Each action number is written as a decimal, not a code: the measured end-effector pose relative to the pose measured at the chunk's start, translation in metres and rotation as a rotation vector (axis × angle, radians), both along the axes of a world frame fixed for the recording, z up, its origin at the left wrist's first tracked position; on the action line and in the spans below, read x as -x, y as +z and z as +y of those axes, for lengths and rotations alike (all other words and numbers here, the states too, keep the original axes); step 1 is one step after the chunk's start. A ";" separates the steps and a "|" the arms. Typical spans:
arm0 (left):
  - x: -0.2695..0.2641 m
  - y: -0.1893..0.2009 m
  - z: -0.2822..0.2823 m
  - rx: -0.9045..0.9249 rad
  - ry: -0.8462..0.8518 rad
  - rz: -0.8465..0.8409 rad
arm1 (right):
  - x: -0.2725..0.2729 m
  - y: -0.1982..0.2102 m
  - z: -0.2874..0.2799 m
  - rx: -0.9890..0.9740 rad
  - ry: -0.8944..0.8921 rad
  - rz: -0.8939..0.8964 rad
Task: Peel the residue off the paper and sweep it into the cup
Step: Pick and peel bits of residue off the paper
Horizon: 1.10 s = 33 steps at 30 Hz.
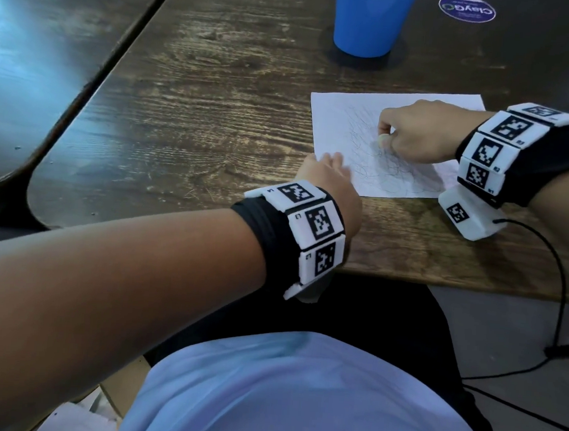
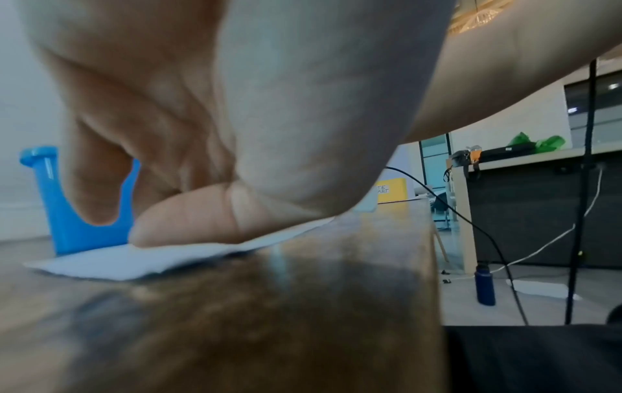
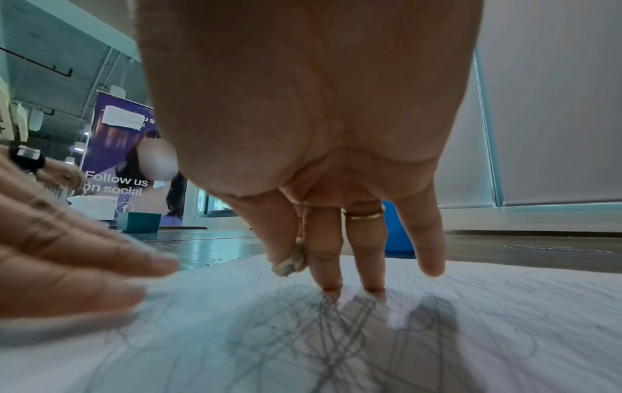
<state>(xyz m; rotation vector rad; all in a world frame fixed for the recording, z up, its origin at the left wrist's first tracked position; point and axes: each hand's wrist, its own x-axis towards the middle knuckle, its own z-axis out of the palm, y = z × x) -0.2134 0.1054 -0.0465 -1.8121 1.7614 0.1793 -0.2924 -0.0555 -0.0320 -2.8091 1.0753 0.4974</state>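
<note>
The paper [image 1: 384,121] lay flat on the wooden table [image 1: 199,108], still covered in grey scribbles, so little of the task looked done. The right hand [image 1: 416,133] pinched a small pale lump [image 3: 290,262] between thumb and forefinger, its other fingers touching the sheet; nothing looked swept yet. The left hand [image 1: 329,181], fingers spread flat, pressed the paper's near left corner. The blue cup [image 1: 371,19] stood far off, well apart. A round sticker [image 1: 467,8] read "ClayGo"; a banner [image 3: 117,164] said "Follow us on social"

The left hand [image 1: 328,178] lies flat at centre frame, fingers straight. The right hand [image 1: 416,133] at centre right curls downward, thumb and forefinger pinched.
</note>
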 end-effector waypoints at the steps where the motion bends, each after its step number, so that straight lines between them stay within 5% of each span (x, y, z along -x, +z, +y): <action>1: 0.001 -0.005 0.000 0.011 0.001 0.014 | 0.000 0.000 0.000 0.001 0.001 -0.002; 10: -0.025 0.007 -0.003 -0.099 0.059 -0.150 | 0.000 0.000 0.000 -0.003 0.000 -0.006; 18: -0.029 -0.007 -0.010 0.003 0.014 -0.029 | -0.002 0.001 0.002 -0.004 -0.011 -0.006; 24: -0.042 0.005 -0.020 -0.055 0.130 -0.135 | -0.001 0.001 0.001 -0.006 -0.010 -0.004; 33: -0.042 0.000 -0.009 -0.053 0.067 -0.120 | 0.000 0.000 0.000 -0.001 -0.004 -0.001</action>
